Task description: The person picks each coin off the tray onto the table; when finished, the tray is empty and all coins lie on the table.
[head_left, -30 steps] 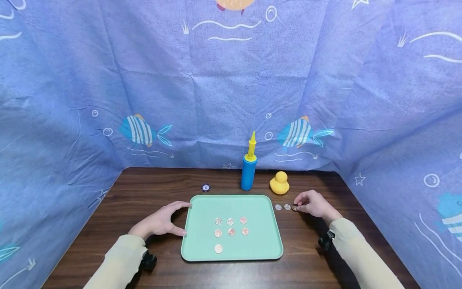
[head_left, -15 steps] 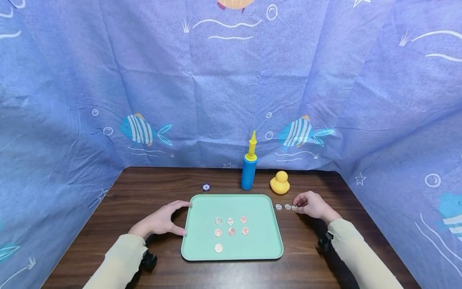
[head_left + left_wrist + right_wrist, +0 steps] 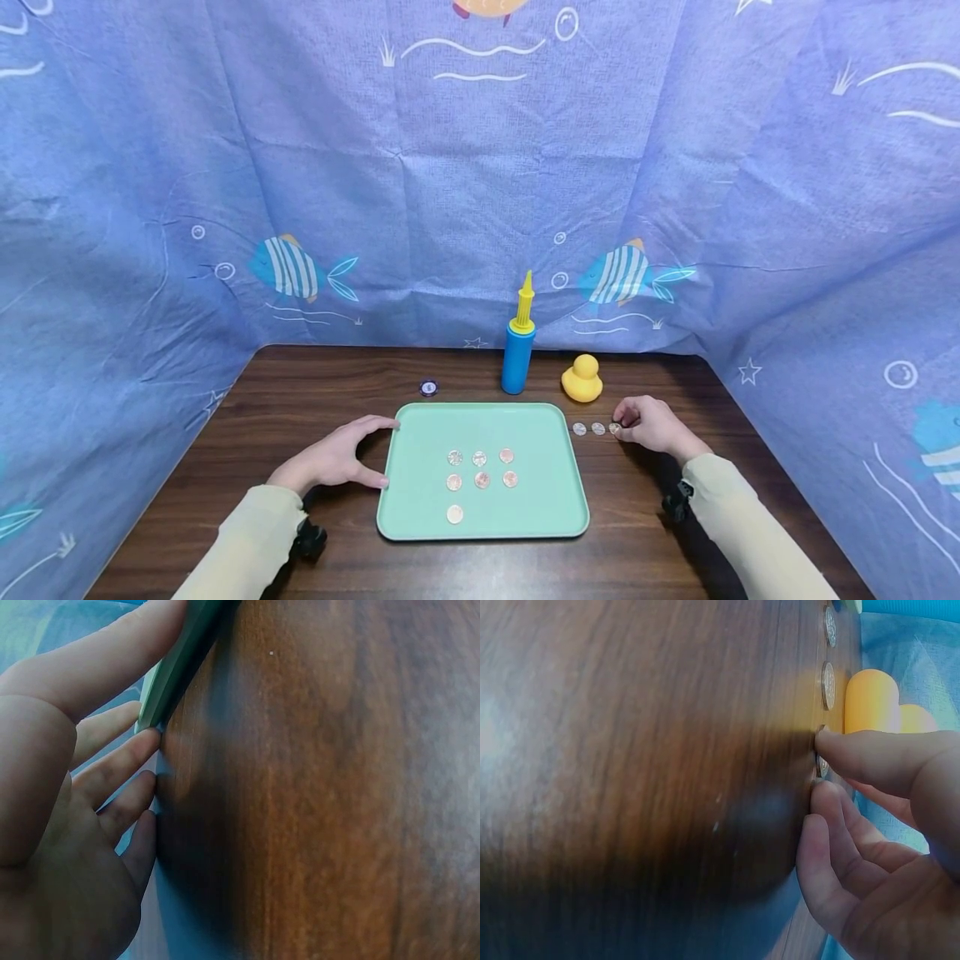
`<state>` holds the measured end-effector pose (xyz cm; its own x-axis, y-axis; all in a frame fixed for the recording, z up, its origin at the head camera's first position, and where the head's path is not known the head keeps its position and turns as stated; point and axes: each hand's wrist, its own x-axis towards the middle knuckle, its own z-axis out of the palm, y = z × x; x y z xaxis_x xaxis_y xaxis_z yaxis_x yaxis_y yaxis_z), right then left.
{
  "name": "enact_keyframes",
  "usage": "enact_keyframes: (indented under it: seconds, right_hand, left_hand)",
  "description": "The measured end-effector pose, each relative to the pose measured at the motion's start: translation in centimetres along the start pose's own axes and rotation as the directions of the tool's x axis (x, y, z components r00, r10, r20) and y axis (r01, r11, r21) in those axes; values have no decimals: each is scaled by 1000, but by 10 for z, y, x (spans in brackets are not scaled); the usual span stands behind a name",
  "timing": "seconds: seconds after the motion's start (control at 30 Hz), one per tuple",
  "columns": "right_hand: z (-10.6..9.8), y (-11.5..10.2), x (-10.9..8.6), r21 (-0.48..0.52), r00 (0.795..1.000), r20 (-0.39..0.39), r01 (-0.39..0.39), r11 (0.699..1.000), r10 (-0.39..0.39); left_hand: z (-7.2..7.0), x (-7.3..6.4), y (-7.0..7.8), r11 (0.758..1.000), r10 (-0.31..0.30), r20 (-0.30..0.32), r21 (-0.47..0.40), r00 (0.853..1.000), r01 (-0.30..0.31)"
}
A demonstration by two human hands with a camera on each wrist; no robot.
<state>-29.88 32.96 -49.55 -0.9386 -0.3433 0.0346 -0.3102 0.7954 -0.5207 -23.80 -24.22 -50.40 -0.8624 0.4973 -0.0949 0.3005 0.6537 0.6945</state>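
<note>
My left hand (image 3: 333,457) rests at the left rim of a mint-green tray (image 3: 540,517). Its thumb and fingers are spread along that edge, with fairly straight fingers touching the table in the left wrist view. Several coins lie flat on the tray, such as a silver coin (image 3: 454,457) and a copper coin (image 3: 510,479). Right of the tray, three coins form a row on the table. My right hand (image 3: 651,425) holds the rightmost coin (image 3: 615,428) between thumb and fingertips; the thumb covers part of this coin (image 3: 823,763) in the right wrist view.
A yellow rubber duck (image 3: 582,380) sits behind the coin row. Beside it stands a blue hand pump (image 3: 517,360) with a yellow nozzle. A dark blue poker chip (image 3: 428,388) lies behind the tray. Blue fish-print cloth (image 3: 472,208) hangs around the wooden table (image 3: 465,575).
My right hand has shifted very slightly right, and the rightmost coin shows more fully, lying level with the other two in the row. My left hand stays at the tray rim.
</note>
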Motion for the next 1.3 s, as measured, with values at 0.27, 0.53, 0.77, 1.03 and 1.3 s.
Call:
enact_keyframes:
  seconds: [0.27, 0.53, 0.77, 1.03, 1.3]
  right_hand:
    - [0, -1, -1, 13, 1000, 16, -3, 1000, 3]
    - [-2, -3, -2, 16, 999, 24, -22, 1000, 22]
    - [-1, -3, -2, 2, 1000, 13, -25, 1000, 25]
    - [-3, -4, -2, 2, 1000, 5, -22, 1000, 22]
    - [1, -17, 7, 44, 998, -22, 65, 997, -64]
  left_hand:
    - [0, 0, -2, 1000, 16, 0, 4, 1000, -16]
    - [0, 0, -2, 1000, 15, -3, -2, 1000, -15]
    - [0, 1, -3, 1000, 10, -6, -3, 1000, -10]
    - [0, 0, -2, 1000, 12, -6, -7, 1000, -12]
    - [0, -1, 0, 1000, 15, -15, -3, 1000, -15]
